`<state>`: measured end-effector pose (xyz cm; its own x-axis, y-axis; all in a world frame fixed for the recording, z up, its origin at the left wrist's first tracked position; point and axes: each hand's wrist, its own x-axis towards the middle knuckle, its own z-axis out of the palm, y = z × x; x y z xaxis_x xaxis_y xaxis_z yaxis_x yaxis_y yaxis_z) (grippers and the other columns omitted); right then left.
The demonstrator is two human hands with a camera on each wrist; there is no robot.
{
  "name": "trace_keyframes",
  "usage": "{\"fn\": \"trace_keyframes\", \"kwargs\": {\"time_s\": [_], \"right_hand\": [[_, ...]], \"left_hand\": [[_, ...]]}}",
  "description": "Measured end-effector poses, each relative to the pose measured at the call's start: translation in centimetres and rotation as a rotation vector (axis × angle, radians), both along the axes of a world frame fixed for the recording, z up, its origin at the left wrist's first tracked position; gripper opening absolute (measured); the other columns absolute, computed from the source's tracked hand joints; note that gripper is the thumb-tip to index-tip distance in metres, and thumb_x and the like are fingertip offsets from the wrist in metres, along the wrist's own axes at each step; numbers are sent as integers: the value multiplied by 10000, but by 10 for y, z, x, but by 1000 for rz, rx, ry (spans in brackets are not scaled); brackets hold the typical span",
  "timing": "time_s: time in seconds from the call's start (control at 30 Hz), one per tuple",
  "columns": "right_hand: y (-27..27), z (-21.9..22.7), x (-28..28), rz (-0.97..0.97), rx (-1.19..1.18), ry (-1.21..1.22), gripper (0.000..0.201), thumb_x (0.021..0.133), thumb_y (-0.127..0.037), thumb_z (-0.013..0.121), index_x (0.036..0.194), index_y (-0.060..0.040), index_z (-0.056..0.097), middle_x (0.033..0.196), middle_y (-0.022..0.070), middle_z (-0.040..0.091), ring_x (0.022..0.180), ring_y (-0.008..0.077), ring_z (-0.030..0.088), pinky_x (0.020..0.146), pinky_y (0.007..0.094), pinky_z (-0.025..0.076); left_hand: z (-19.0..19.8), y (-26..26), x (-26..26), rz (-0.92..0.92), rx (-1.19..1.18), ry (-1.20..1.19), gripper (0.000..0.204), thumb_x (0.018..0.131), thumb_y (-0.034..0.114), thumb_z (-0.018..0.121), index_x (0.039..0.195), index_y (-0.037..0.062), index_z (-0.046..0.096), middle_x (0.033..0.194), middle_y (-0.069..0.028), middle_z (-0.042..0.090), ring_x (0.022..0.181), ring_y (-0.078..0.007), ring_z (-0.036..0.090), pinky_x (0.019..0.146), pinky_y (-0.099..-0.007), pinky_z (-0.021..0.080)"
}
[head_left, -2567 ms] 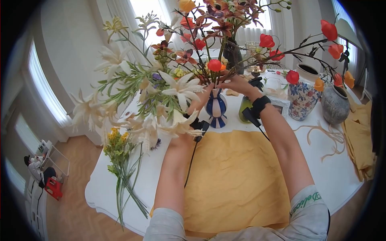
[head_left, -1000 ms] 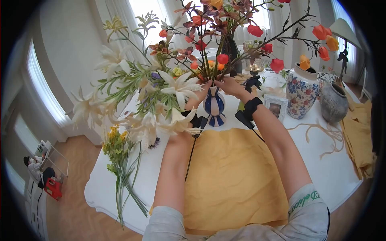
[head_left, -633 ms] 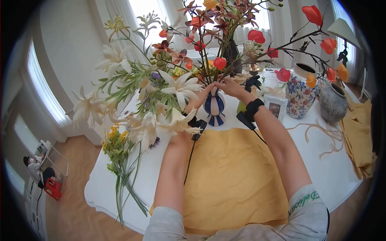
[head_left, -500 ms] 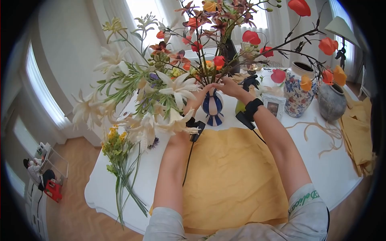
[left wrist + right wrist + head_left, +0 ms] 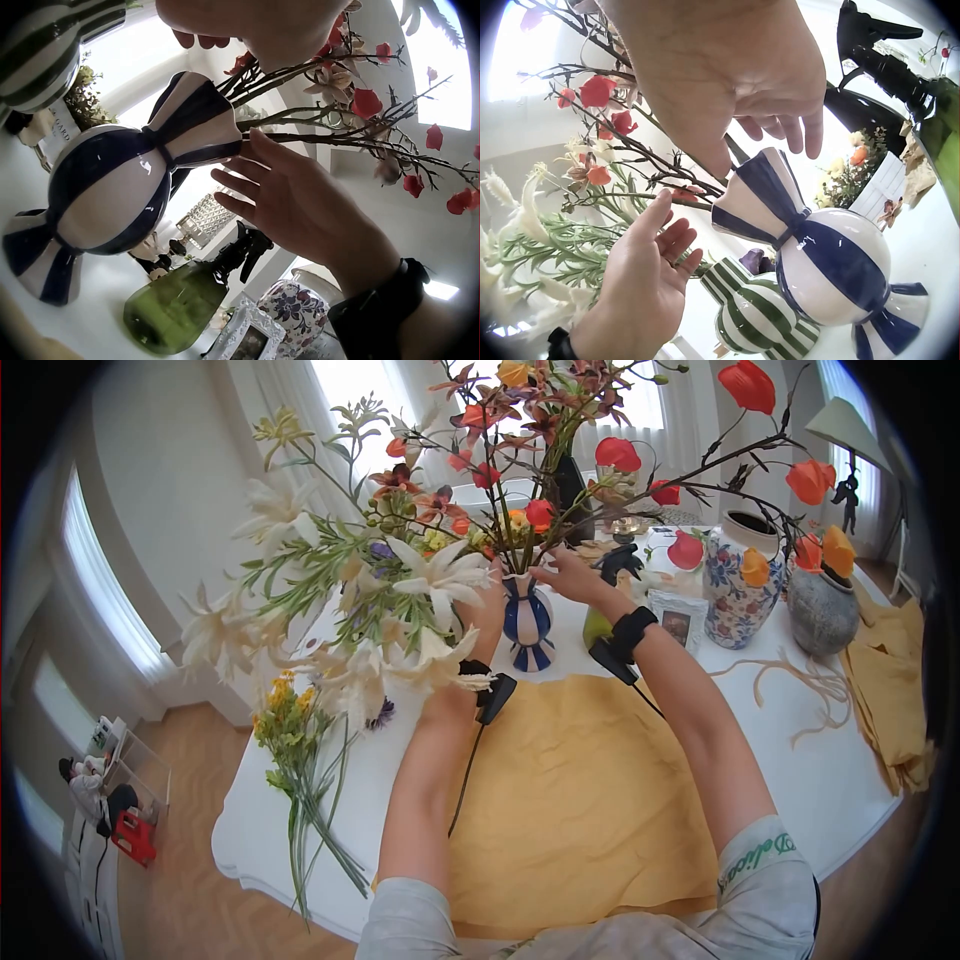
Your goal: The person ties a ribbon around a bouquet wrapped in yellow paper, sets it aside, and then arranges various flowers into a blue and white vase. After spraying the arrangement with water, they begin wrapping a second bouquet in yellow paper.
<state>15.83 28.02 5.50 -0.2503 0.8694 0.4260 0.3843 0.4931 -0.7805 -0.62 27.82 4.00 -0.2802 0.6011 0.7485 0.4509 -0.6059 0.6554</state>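
Note:
A blue-and-white striped vase (image 5: pixel 527 622) stands upright on the table, holding dark branches with red and orange blossoms (image 5: pixel 538 514) and stems of brownish flowers (image 5: pixel 437 502). My left hand (image 5: pixel 646 279) is at the left of its flared rim, fingers loosely spread and thumb tip close to a stem. On the other side, my right hand (image 5: pixel 300 196) has its thumb at the rim and its fingers apart, behind the vase mouth. Neither hand grips anything. Large white flowers (image 5: pixel 442 582) with green leaves partly cover my left hand in the head view.
A green-striped vase (image 5: pixel 763 313) stands close by. A green spray bottle (image 5: pixel 171 309), a picture frame (image 5: pixel 680 618), a floral vase (image 5: pixel 738 595) and a grey pot (image 5: pixel 823 612) are at right. Brown paper (image 5: pixel 580 800) lies in front; yellow flowers (image 5: pixel 285 715) lie left.
My hands have drawn apart at the vase rim, the left one moving left and slightly down. The branches swung about earlier, with the right-hand blossoms dipping and rising.

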Motion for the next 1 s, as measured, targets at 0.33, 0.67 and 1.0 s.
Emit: {"fn": "trace_keyframes", "kwargs": {"time_s": [0.33,0.67,1.0], "right_hand": [[-22,9,-10,-239,105,-135,495,792,-318,563,1152,0,443,988,182,568,912,264,571,796,346,426],[15,-10,-14,-346,236,-22,342,793,-336,530,871,-7,585,863,161,590,851,307,563,754,375,426],[7,-3,-15,-340,287,-54,340,809,-313,482,858,6,589,805,184,596,818,336,571,739,395,433]], "left_hand": [[16,-9,16,-122,90,-42,254,778,226,639,882,11,551,681,-37,552,611,-135,527,563,-278,408],[50,-14,30,87,13,-11,294,768,273,622,916,28,554,627,-38,536,573,-190,536,556,-334,411],[26,27,17,167,179,109,316,774,324,571,833,14,553,652,-98,563,593,-250,552,581,-367,421]]}}
